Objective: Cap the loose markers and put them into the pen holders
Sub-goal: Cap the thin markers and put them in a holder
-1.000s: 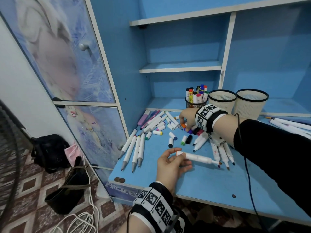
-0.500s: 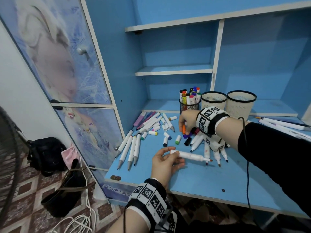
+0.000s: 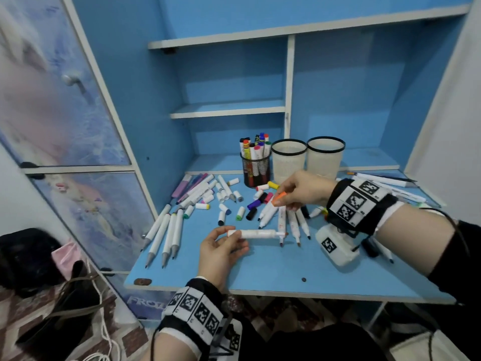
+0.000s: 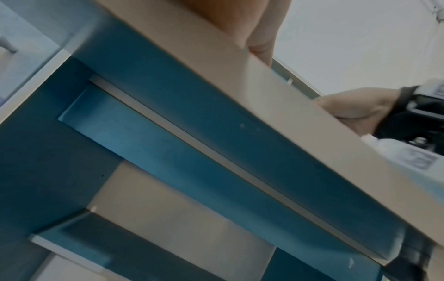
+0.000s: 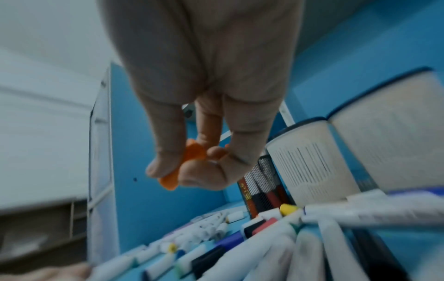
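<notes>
My left hand (image 3: 223,243) holds an uncapped white marker (image 3: 256,233) level above the blue desk (image 3: 260,267), tip pointing right. The same marker fills the left wrist view as a pale bar (image 4: 264,106). My right hand (image 3: 291,194) pinches an orange cap (image 3: 279,198) above the marker pile, up and to the right of the held marker's tip. In the right wrist view the orange cap (image 5: 190,157) sits between thumb and fingers (image 5: 165,152). Loose caps (image 3: 240,212) and uncapped markers (image 3: 169,234) lie scattered on the desk.
A black mesh holder (image 3: 256,168) full of capped markers stands at the back, with two white mesh holders (image 3: 289,160) (image 3: 325,156) to its right. More markers (image 3: 385,181) lie at the far right. Bags and cables (image 3: 65,308) sit on the floor at left.
My right hand has lifted out of the cap pile with the orange cap and moved right and toward me. The left hand keeps holding the white marker.
</notes>
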`<state>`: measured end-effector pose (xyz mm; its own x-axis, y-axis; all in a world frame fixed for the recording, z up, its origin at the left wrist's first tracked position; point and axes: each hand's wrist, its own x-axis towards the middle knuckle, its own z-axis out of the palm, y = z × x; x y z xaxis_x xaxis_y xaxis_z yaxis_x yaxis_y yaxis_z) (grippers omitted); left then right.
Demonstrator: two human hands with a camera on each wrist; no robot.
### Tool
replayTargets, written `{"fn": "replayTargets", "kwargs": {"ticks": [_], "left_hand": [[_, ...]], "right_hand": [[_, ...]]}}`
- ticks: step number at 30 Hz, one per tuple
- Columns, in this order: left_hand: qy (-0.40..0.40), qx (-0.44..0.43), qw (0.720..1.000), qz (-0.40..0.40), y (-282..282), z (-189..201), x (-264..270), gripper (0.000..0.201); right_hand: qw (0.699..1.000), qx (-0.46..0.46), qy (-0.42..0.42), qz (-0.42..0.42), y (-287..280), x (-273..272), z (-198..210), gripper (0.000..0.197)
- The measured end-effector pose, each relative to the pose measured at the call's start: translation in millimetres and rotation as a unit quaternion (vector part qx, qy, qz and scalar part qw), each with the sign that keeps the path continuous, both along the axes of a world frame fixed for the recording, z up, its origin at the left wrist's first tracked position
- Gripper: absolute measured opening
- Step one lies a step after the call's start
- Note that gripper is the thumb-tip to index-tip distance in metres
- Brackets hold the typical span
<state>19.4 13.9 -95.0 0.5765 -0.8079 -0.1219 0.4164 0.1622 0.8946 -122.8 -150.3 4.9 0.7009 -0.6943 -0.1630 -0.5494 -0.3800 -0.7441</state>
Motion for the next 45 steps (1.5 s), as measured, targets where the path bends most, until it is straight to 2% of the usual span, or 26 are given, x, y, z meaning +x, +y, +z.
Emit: {"fn": "replayTargets", "kwargs": {"ticks": [4,9,12,14,15,17,18,20,22,25,27,28,31,33,38,45], "left_hand": [[0.014,-0.019,1.000,-0.018,0,-2,2,0.006],[0.020,-0.038,0.999,-0.032,0,-6,2,0.012],[0.017,-0.046,0.998,-0.037,2,-9,4,0.052],[0.012,-0.048,0.998,-0.045,3,-10,4,0.063],[0.005,-0.047,0.998,-0.046,4,-11,3,0.056],[-0.004,-0.041,0.998,-0.042,4,-11,0,0.024],[-0.015,-0.034,0.998,-0.042,4,-10,-1,0.014],[-0.037,-0.028,0.998,-0.050,5,-10,-3,0.014],[-0.057,-0.028,0.997,-0.050,5,-11,-4,0.014],[-0.069,-0.047,0.995,-0.050,6,-15,-3,0.016],[-0.072,-0.059,0.994,-0.059,6,-16,-2,0.036],[-0.074,-0.057,0.994,-0.061,6,-16,-2,0.039],[-0.086,-0.055,0.993,-0.058,5,-17,-2,0.020],[-0.091,-0.056,0.992,-0.060,5,-18,-3,0.019],[-0.076,-0.064,0.991,-0.091,7,-17,1,0.071],[-0.094,-0.051,0.988,-0.108,5,-19,0,0.080]], "right_hand": [[0.982,0.124,-0.118,-0.075,21,-32,-9,0.006],[0.921,0.250,-0.254,-0.158,50,-54,-30,0.015],[0.867,0.307,-0.329,-0.215,61,-60,-51,0.027],[0.821,0.333,-0.386,-0.255,67,-61,-66,0.030],[0.801,0.337,-0.414,-0.270,71,-61,-73,0.031],[0.772,0.329,-0.461,-0.288,77,-59,-85,0.032],[0.762,0.318,-0.483,-0.292,81,-58,-90,0.033],[0.747,0.279,-0.523,-0.300,87,-55,-97,0.037],[0.743,0.243,-0.543,-0.306,90,-53,-102,0.044],[0.752,0.210,-0.538,-0.318,90,-52,-105,0.034],[0.759,0.203,-0.527,-0.324,90,-51,-107,0.030],[0.759,0.208,-0.526,-0.323,89,-51,-107,0.029],[0.752,0.251,-0.537,-0.288,88,-54,-107,0.027],[0.753,0.280,-0.536,-0.260,87,-58,-106,0.026],[0.775,0.280,-0.517,-0.232,88,-59,-106,0.023],[0.772,0.276,-0.530,-0.217,88,-60,-109,0.018]]}}
